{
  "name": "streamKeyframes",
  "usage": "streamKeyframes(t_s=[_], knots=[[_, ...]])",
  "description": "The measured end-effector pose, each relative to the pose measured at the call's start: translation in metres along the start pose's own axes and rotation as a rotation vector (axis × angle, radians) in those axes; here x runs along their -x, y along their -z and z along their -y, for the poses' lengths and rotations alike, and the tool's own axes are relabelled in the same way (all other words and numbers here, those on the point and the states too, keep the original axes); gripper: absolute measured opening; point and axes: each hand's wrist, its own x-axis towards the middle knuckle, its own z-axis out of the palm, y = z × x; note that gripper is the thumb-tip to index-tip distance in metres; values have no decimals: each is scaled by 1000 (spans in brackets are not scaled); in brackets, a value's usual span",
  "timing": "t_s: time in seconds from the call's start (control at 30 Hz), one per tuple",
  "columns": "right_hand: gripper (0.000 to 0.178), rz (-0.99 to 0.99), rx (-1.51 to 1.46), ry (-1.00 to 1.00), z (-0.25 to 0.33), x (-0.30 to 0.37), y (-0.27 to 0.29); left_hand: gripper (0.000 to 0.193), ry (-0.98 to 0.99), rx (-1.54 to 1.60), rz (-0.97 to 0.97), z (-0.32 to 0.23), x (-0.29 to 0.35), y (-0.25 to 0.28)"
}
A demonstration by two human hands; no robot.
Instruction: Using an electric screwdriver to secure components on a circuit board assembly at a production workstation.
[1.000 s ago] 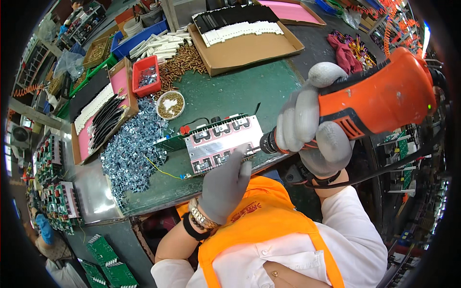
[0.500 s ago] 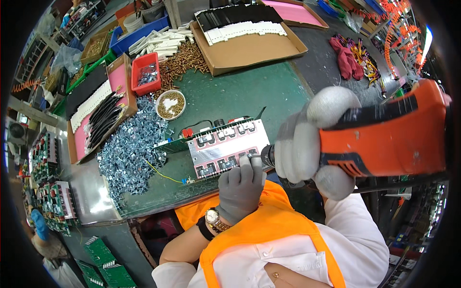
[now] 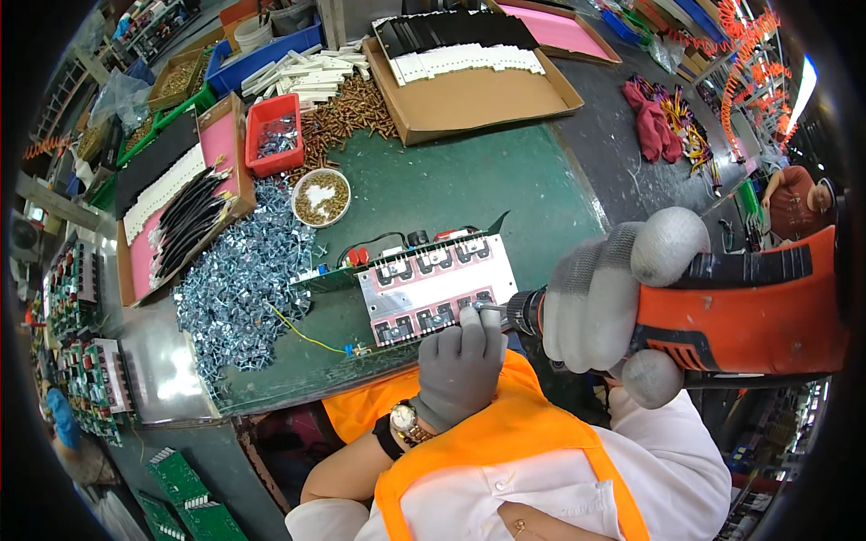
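My right hand (image 3: 591, 302), in a grey glove, is wrapped round an orange and black power screwdriver (image 3: 749, 320). Its bit points left, with the tip at the near right part of a metal plate (image 3: 424, 296). That plate carries two rows of black components and is joined to a green circuit board (image 3: 334, 278). My left hand (image 3: 460, 370), also gloved, has its fingers closed at the plate's near edge, the fingertips beside the bit. Whatever small part they pinch is hidden.
Left of the board lie a heap of metal clips (image 3: 244, 279), a white bowl of small screws (image 3: 321, 198) and a red bin (image 3: 273, 135). Behind are brown fasteners (image 3: 361, 113) and a cardboard tray (image 3: 487, 104). Another person (image 3: 798, 203) is at the far right.
The screwdriver and my right hand have shifted right and slightly down, and more of the bit shows. My left fingertips stay at the plate. A person has come into view at right.
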Motion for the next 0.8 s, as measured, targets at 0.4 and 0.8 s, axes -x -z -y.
streamKeyframes(t_s=[0.4,0.8], knots=[[66,18,9,-17,1,0,-1,24,-16,-33,27,-7,-3,-6],[65,19,6,-18,-4,-2,-1,22,-31,-34,23,-5,-4,-7]])
